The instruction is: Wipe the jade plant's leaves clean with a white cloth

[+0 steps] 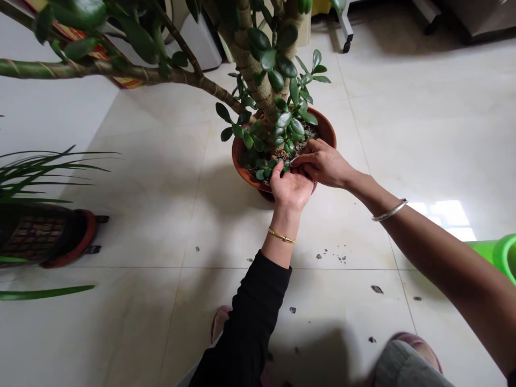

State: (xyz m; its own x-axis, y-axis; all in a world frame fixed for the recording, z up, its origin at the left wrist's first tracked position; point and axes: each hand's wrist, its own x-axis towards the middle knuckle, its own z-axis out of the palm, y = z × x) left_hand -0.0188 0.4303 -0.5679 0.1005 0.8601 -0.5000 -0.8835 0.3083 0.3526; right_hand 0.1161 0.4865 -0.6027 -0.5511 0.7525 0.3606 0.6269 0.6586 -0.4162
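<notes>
A jade plant [252, 70] with thick ringed stems and glossy oval leaves grows in a round terracotta pot [328, 126]. Over the pot's near rim, my left hand [292, 188] lies palm up, thumb apart from the fingers. Its fingertips are partly hidden beneath my right hand [324, 161]. That hand comes in from the right with thumb and index finger pinched together, just above the left palm and beside the low leaves [266, 167]. What the pinch holds is too small to make out. Dark soil and dry bits [300, 145] show around the stem base.
Dry leaf scraps [377, 289] lie scattered on the tiled floor [141, 317] near my feet. A second potted plant [36, 231] on a wheeled base stands at left. A bright green container [494, 252] is at the right edge. A caster-footed frame [345, 32] stands behind.
</notes>
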